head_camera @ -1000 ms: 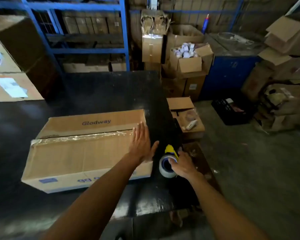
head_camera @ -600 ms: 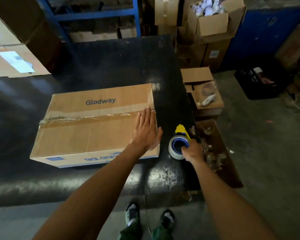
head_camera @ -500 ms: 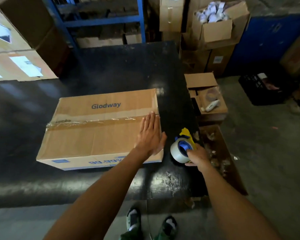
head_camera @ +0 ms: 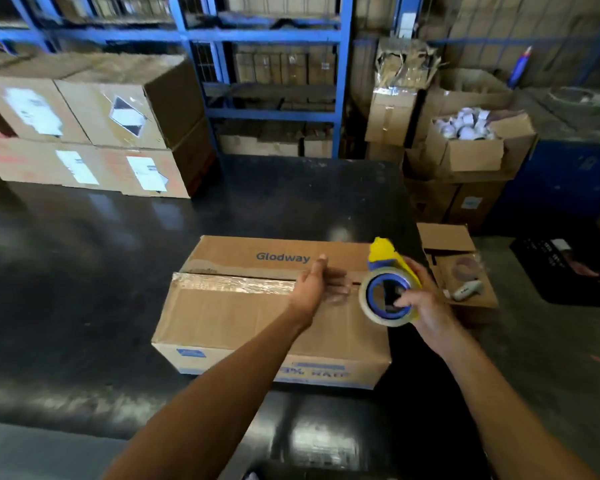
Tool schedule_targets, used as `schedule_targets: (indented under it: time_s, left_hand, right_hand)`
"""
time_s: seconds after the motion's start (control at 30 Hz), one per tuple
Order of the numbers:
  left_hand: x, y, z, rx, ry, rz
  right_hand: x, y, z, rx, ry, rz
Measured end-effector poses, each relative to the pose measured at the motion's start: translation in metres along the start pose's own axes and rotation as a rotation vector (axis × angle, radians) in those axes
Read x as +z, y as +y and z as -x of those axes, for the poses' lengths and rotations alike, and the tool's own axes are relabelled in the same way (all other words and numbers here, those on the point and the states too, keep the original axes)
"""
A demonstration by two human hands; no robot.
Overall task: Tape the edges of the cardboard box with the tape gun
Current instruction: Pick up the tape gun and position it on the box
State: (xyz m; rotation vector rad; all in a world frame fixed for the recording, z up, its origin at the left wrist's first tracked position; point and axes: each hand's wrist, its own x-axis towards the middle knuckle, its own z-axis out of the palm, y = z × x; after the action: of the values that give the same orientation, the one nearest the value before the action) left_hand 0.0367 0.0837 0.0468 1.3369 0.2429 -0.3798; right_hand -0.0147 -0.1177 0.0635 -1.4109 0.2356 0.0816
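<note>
Cardboard box lies flat on the dark worktop, seam tape shiny along its left stretch. Left hand rests on the lid near that seam, grip blurred, cannot tell. At the box's right end, right hand wraps the tape gun, raised over the corner. Risk: unpinned box sliding, laying tape crooked or wrinkled.

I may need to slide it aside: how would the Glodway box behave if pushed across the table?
The Glodway box lies low and wide, so tipping looks unlikely. The glossy black table probably lets it slide. Its weight cannot be told.
</note>
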Motion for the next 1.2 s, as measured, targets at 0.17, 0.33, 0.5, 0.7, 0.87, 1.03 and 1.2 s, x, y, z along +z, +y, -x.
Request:
schedule_targets:
  time_s: [0.17, 0.33, 0.5, 0.7, 0.87, 1.03, 1.2]
  left_hand:
    - [-0.067, 0.061, 0.000, -0.193, -0.054, 0.059]
    - [-0.131, 0.105, 0.012, -0.168, -0.066, 0.315]
    - [-0.169, 0.121, 0.017, -0.128, -0.060, 0.351]
    - [-0.212, 0.121, 0.008, -0.144, -0.074, 0.279]
    - [-0.222, 0.120, 0.005, -0.116, -0.092, 0.208]
    - [-0.226, 0.120, -0.002, -0.116, 0.026, 0.196]
    - [-0.229, 0.115, -0.016, -0.044, 0.382, 0.020]
  right_hand:
    - [0.094, -0.021, -0.017, -0.300, -0.025, 0.546]
    - [0.158, -0.024, -0.036, -0.712, 0.087, 0.923]
    - [0.194, -0.019, -0.052, -0.863, -0.029, 1.167]
    - [0.223, -0.004, -0.057, -0.866, -0.056, 1.010]
    - [0.231, 0.008, -0.069, -0.811, -0.070, 0.836]
    - [0.242, 0.007, -0.081, -0.772, -0.103, 0.809]
    - [0.257, 0.009, -0.085, -0.729, -0.161, 0.900]
